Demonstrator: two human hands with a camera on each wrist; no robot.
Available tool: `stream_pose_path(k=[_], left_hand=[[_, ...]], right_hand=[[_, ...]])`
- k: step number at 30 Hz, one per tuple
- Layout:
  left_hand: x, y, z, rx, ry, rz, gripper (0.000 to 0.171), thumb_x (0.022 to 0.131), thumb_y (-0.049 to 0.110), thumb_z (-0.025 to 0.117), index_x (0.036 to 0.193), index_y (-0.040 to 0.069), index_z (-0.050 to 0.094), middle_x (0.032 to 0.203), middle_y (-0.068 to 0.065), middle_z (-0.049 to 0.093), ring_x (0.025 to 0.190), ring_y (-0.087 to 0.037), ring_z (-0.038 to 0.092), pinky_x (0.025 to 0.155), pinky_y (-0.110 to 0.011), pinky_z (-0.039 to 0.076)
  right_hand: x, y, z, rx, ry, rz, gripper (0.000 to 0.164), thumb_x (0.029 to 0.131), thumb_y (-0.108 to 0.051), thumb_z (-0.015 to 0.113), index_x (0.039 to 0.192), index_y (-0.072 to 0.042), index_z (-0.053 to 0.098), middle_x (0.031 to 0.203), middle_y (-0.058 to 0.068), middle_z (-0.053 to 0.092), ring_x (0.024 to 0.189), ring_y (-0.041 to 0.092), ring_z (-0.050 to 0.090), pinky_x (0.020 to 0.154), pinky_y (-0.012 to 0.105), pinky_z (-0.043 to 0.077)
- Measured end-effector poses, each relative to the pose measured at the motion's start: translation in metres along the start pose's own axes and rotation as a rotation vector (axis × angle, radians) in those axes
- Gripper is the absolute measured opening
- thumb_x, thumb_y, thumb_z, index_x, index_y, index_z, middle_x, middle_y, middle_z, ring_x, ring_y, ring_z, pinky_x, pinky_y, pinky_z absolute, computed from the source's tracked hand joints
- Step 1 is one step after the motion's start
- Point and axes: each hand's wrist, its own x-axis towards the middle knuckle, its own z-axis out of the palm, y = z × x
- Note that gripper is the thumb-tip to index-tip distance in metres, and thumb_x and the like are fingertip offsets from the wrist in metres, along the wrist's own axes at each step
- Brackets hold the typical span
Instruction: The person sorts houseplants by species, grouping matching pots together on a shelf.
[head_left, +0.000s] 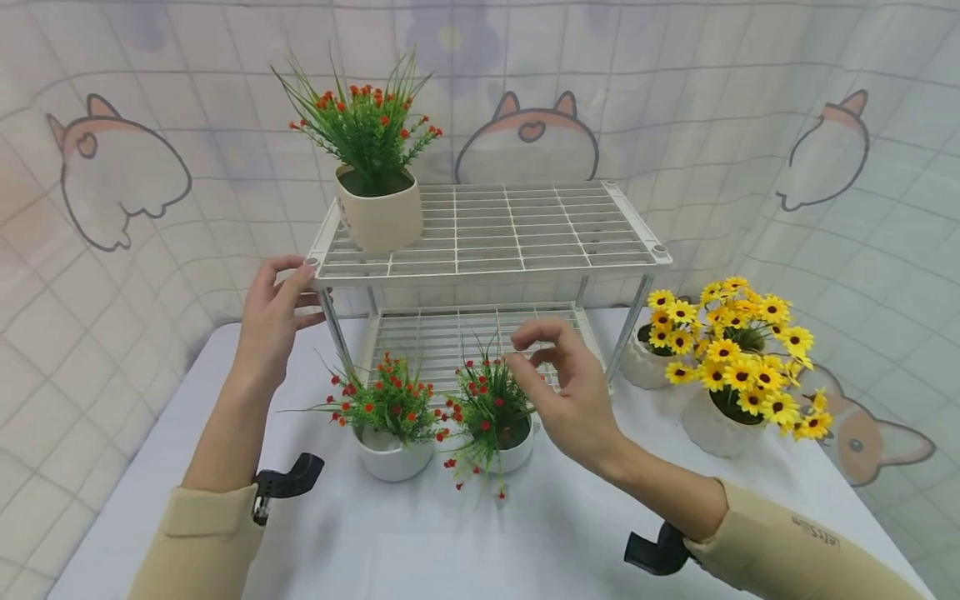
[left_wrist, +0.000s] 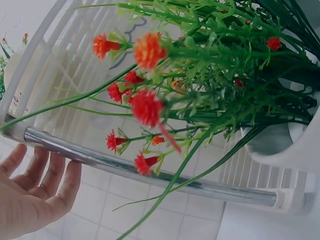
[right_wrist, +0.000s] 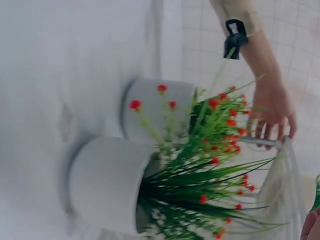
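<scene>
A two-tier white wire shelf rack (head_left: 487,271) stands on the table, with shiny metal posts. My left hand (head_left: 273,312) holds its front left top corner; the thumb lies on the corner and the fingers (left_wrist: 67,182) reach the post (left_wrist: 150,172). My right hand (head_left: 566,392) hovers with loosely bent fingers and nothing in them, at the right of a red-flowered plant (head_left: 491,408) in a white pot (head_left: 517,450). Beside that stands another red-flowered plant (head_left: 390,400) in a white pot (head_left: 393,461). On the upper shelf's left side is an orange-red-flowered plant (head_left: 375,125) in a cream pot (head_left: 381,218).
Two yellow-flowered plants, a smaller one (head_left: 672,321) and a larger one (head_left: 750,358), stand in whitish pots right of the rack. A white cloth (head_left: 465,550) covers the table. Behind hangs a checked curtain (head_left: 247,108) with cartoon animals.
</scene>
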Motion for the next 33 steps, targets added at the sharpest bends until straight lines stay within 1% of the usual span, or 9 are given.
stream_pose_path(k=[3,8,12,16,20,23,28,31,33], left_hand=[[0.000,0.001,-0.002,0.035,-0.012,0.009,0.037,0.109,0.039,0.047,0.137,0.014,0.048,0.117,-0.004,0.063,0.102,-0.020,0.064,0.082,-0.025,0.056],[0.001,0.003,-0.002,0.002,-0.024,0.002,0.035,0.109,0.041,0.048,0.133,0.016,0.049,0.113,-0.004,0.063,0.100,-0.021,0.063,0.081,-0.026,0.056],[0.001,0.005,-0.001,0.022,-0.029,0.005,0.037,0.109,0.043,0.046,0.133,0.016,0.049,0.115,-0.005,0.062,0.101,-0.020,0.063,0.082,-0.026,0.056],[0.001,0.006,-0.002,0.039,-0.030,0.001,0.036,0.109,0.044,0.047,0.132,0.016,0.048,0.118,-0.007,0.061,0.102,-0.021,0.062,0.082,-0.027,0.056],[0.001,0.007,-0.002,0.052,-0.033,-0.002,0.036,0.109,0.043,0.047,0.132,0.016,0.047,0.121,-0.009,0.060,0.102,-0.022,0.063,0.083,-0.027,0.056],[0.001,0.007,-0.002,0.053,-0.036,-0.001,0.036,0.109,0.043,0.047,0.132,0.015,0.047,0.121,-0.009,0.060,0.102,-0.022,0.063,0.082,-0.027,0.056],[0.002,0.006,-0.003,0.045,-0.037,-0.006,0.036,0.109,0.043,0.047,0.132,0.016,0.047,0.120,-0.009,0.060,0.101,-0.020,0.063,0.082,-0.027,0.056],[0.002,0.005,-0.003,0.034,-0.035,-0.012,0.035,0.108,0.043,0.048,0.131,0.017,0.048,0.120,-0.009,0.060,0.101,-0.020,0.063,0.082,-0.027,0.056],[0.002,0.005,-0.003,0.024,-0.035,-0.016,0.034,0.108,0.043,0.049,0.131,0.018,0.048,0.119,-0.008,0.060,0.101,-0.020,0.063,0.081,-0.027,0.056]], right_hand=[[-0.014,0.007,-0.007,0.008,0.049,0.066,0.017,0.102,0.007,0.050,0.119,0.009,0.052,0.119,0.017,0.054,0.110,0.026,0.054,0.090,0.029,0.046],[-0.036,0.022,-0.020,0.005,0.142,0.243,0.018,0.108,0.000,0.043,0.122,0.010,0.048,0.121,0.016,0.052,0.112,0.026,0.051,0.091,0.027,0.044],[-0.053,0.039,-0.026,-0.011,0.213,0.389,0.019,0.108,0.000,0.040,0.122,0.011,0.046,0.120,0.017,0.052,0.110,0.027,0.049,0.087,0.027,0.045],[-0.068,0.053,-0.026,-0.040,0.223,0.550,0.022,0.105,0.005,0.040,0.126,0.009,0.046,0.124,0.018,0.051,0.113,0.024,0.049,0.087,0.024,0.047],[-0.080,0.063,-0.020,-0.065,0.157,0.716,0.032,0.100,0.007,0.048,0.131,0.004,0.045,0.133,0.020,0.049,0.121,0.028,0.050,0.092,0.025,0.047],[-0.086,0.067,-0.015,-0.067,0.073,0.788,0.045,0.095,0.006,0.057,0.138,0.002,0.043,0.140,0.020,0.046,0.128,0.033,0.048,0.097,0.034,0.048],[-0.093,0.077,-0.007,-0.037,-0.040,0.819,0.075,0.087,-0.001,0.076,0.149,-0.001,0.035,0.148,0.022,0.042,0.136,0.040,0.042,0.106,0.054,0.042],[-0.094,0.085,-0.002,-0.011,-0.074,0.830,0.087,0.082,-0.006,0.086,0.151,-0.003,0.033,0.149,0.020,0.042,0.139,0.039,0.040,0.110,0.057,0.038],[-0.094,0.089,0.001,0.001,-0.083,0.831,0.092,0.079,-0.008,0.089,0.151,-0.004,0.032,0.148,0.020,0.043,0.137,0.041,0.043,0.109,0.057,0.039]])
